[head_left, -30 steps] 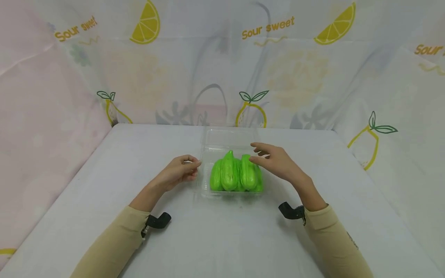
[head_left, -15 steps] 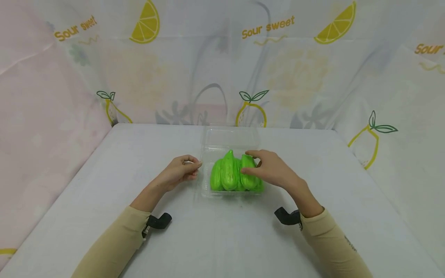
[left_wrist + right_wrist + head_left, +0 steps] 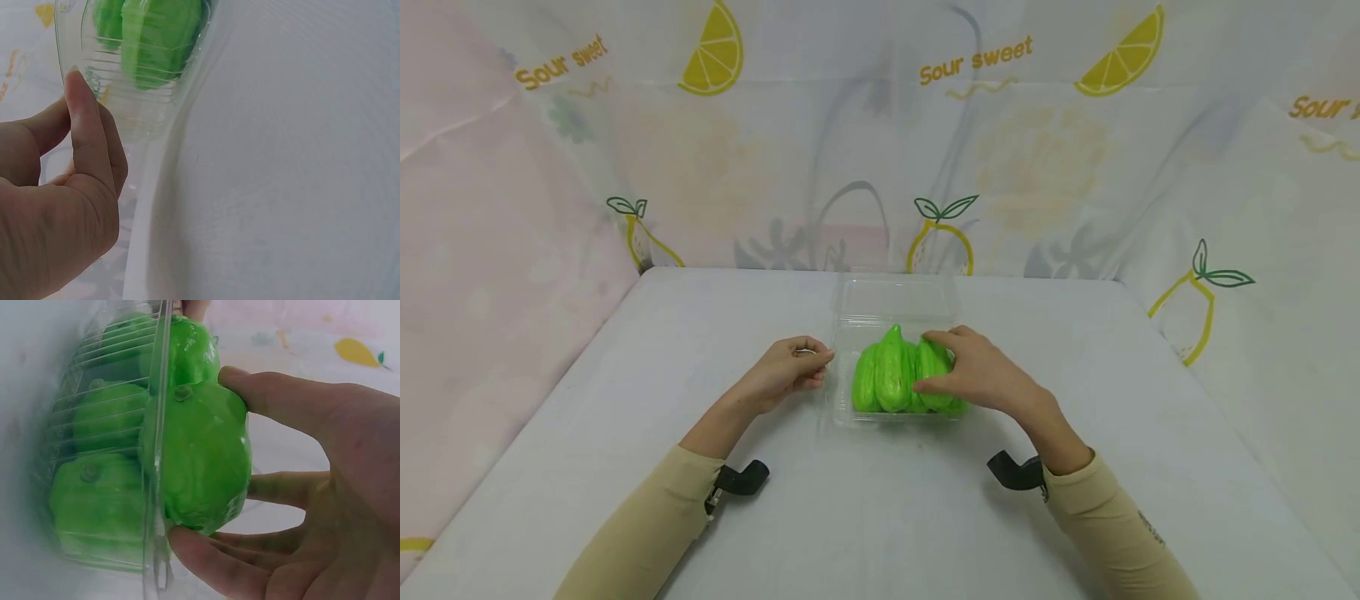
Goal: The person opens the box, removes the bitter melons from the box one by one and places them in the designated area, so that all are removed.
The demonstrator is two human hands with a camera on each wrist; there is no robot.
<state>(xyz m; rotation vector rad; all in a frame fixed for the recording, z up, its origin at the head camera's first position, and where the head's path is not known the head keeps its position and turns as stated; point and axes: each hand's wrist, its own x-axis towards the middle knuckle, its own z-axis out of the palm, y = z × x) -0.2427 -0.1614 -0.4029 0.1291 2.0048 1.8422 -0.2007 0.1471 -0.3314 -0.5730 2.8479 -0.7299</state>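
Observation:
A clear plastic clamshell box [image 3: 842, 417] lies opened out on the table, its lid [image 3: 895, 296] folded back. It holds several glossy green, elongated fruits with lobed sides; one upper fruit [image 3: 892, 375] tapers to a tip. At the box's left rim, my left hand [image 3: 786, 367] pinches the edge between thumb and fingers. My right hand [image 3: 981, 367] grips the upper right green fruit [image 3: 200, 456], with the thumb on one side and fingers on the other. That fruit rises above the box rim, over the lower ones, as the right wrist view shows.
A white cloth [image 3: 880, 517] covers the table. Printed fabric walls [image 3: 775, 150] with lemon pictures stand behind and at both sides. A black wrist mount [image 3: 741, 477] juts inward from the left sleeve, and another mount [image 3: 1017, 471] from the right.
My right hand has moved left and slightly down from beside the box, and its fingers have come round the upper right fruit. The left hand stays at the rim.

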